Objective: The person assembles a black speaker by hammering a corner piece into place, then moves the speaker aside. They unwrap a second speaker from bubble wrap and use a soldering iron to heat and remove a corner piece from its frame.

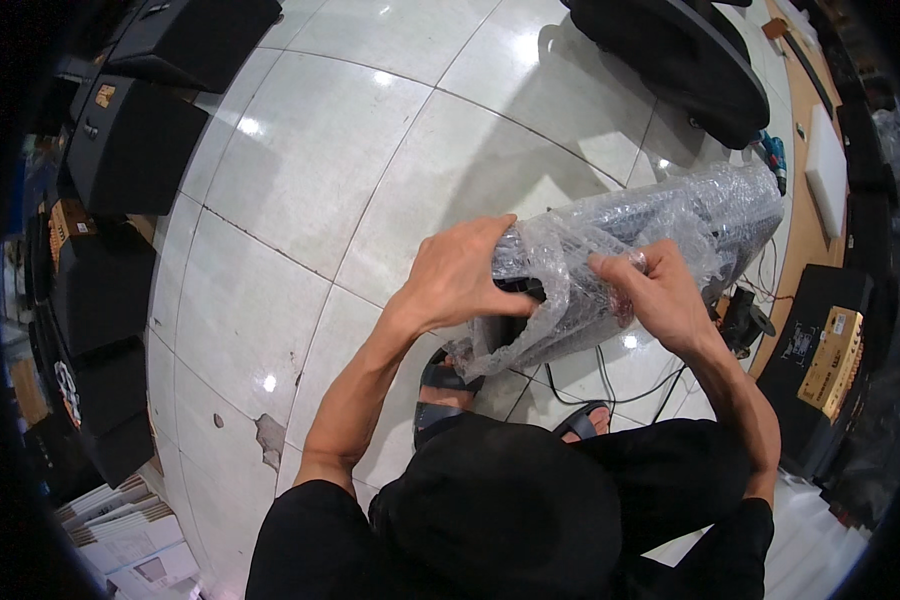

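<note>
A long dark object [745, 245], its kind hidden by the wrapping, lies slantwise before me inside clear bubble wrap [660, 210]. The wrap hangs loose and crumpled at the end nearest me, where a dark opening shows. My left hand [460, 275] is curved round that end, fingers over its upper edge and thumb at the opening, gripping the wrap. On the upper side, my right hand [665, 300] pinches a fold of the bubble wrap between thumb and bent fingers.
Black speaker-like boxes [135, 145] line the left. A dark round-edged piece of furniture [680, 65] stands at the far right, with a teal power drill [774, 160] nearby. Black cables [620, 400] cross the tiles by my sandals [440, 395]. At right lies a black box with a gold panel [832, 365].
</note>
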Motion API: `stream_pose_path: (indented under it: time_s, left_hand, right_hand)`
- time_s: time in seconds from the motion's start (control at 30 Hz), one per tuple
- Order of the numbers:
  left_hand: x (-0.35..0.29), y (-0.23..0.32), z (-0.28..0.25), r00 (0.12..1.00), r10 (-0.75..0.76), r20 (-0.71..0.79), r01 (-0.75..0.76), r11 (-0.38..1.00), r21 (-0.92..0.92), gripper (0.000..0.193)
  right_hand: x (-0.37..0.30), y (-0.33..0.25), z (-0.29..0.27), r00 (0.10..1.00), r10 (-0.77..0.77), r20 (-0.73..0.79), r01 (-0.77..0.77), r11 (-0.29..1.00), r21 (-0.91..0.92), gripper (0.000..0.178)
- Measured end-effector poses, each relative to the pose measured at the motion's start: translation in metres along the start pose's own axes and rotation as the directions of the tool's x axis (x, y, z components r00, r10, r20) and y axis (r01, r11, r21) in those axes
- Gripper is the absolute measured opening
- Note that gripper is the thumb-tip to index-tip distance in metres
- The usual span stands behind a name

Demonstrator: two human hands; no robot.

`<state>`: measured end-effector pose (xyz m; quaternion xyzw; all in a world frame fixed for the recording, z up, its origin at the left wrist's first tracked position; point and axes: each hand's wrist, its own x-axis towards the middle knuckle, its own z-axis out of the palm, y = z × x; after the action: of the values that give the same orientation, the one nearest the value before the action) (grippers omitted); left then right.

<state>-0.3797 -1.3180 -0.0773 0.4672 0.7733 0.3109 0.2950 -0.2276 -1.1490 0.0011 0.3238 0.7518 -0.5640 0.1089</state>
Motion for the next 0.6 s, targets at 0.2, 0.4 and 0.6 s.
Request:
stream_pose_path:
  time_s: [0.2, 0.4, 0.6]
  left_hand:
    - [-0.012, 0.009, 0.023, 0.977, 0.057, -0.207, -0.048, 0.998, 0.051, 0.064]
    - [-0.021, 0.019, 0.029, 0.948, 0.121, -0.296, -0.115, 0.993, 0.039, 0.060]
    - [-0.010, 0.014, 0.024, 0.933, 0.163, -0.322, -0.157, 0.987, 0.044, 0.063]
  right_hand:
    - [0.002, 0.019, -0.004, 0.998, -0.044, 0.052, 0.039, 0.994, 0.101, 0.039]
    - [0.012, -0.004, 0.006, 0.930, 0.315, 0.190, -0.337, 0.936, 0.100, 0.042]
    - [0.022, -0.002, 0.026, 0.993, 0.120, 0.005, -0.120, 0.992, -0.049, 0.039]
